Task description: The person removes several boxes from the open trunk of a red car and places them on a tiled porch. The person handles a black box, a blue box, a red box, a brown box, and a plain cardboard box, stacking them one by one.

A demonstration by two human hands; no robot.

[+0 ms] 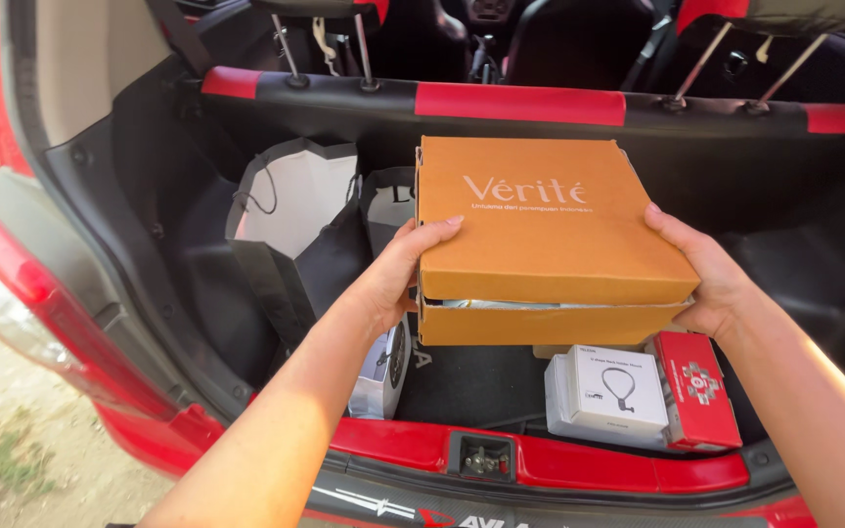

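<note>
Here, my left hand [398,274] and right hand [706,279] are gripping the orange cardboard box [550,230] over the boot floor [471,381], paper shopping bags [295,210] crowding left, small white box [610,393] and red box [698,389] lying beneath.

Three boxes [550,235], two bags [290,210].

i see black boot floor [471,381]: white box [610,393], red box [698,389] side by side near sill, shopping bags [295,210] standing left.
</note>
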